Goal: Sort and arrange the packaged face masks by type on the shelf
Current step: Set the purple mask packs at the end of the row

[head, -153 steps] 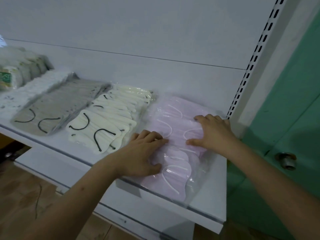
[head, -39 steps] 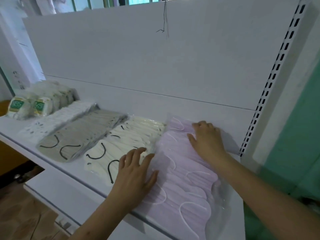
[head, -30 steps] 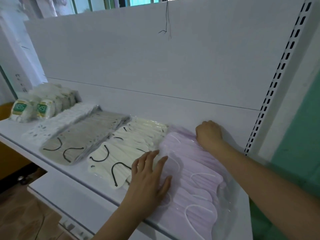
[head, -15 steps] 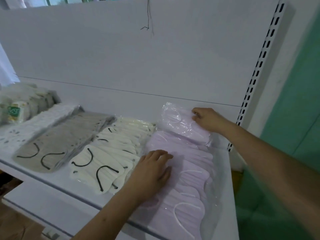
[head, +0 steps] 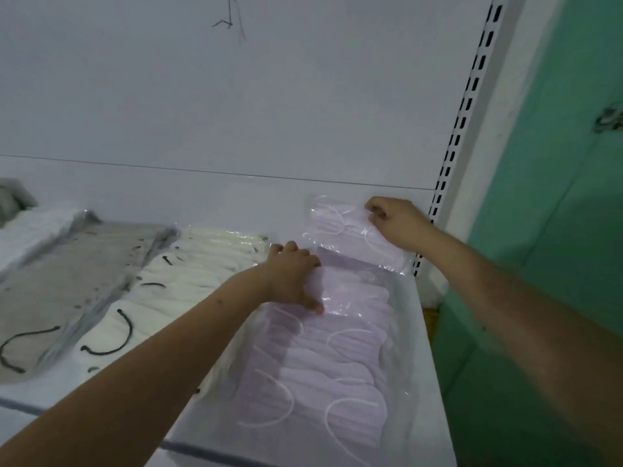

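Observation:
A row of pink packaged masks [head: 323,362] lies overlapped at the right end of the white shelf [head: 426,382]. My right hand [head: 394,222] pinches the top edge of the rearmost pink pack [head: 340,230] and holds it tilted up against the back panel. My left hand [head: 293,274] presses flat on the pink row just below that pack, fingers spread. To the left lie a cream row with black ear loops [head: 188,284] and a grey row [head: 74,278].
A white mask row [head: 30,230] sits at the far left. The slotted upright [head: 462,119] bounds the shelf on the right, with a green wall [head: 556,197] beyond it. The white back panel [head: 236,106] rises behind the rows.
My right hand has lifted the rearmost pink pack up off the row. My left hand slid farther back along the pink row. The camera moved closer and rightward.

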The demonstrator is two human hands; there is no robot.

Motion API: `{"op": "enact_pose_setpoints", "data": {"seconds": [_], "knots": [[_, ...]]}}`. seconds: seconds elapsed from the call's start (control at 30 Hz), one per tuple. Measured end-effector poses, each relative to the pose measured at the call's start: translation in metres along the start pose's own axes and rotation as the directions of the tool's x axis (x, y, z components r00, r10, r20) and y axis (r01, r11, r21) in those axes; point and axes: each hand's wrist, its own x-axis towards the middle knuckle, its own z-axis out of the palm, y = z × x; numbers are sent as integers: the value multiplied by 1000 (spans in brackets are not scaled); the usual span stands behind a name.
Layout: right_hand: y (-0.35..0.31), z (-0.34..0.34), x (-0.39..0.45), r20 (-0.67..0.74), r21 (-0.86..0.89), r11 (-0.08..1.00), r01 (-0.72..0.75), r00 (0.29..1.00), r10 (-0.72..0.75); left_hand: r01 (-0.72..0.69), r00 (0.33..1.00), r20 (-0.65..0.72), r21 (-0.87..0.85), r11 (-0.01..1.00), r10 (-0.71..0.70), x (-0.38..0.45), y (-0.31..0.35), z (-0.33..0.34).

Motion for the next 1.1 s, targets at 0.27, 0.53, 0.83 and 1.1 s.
{"op": "enact_pose_setpoints", "data": {"seconds": [0.27,0.53,0.83,1.1], "knots": [[-21,15,8,285,67,998,-11,959,-9,-268,826,-532,-79,960,187,-20,-8,21],[-21,30,-20,404,-122,993,-11,913,59,-114,968,-234,-107,988,86,-24,-16,19],[-23,48,-72,410,-295,938,184,911,-49,-110,992,-66,-88,990,105,-73,5,31],[-39,60,-91,286,-430,858,282,944,-167,-52,966,-256,-91,994,27,-117,-7,39]]}}
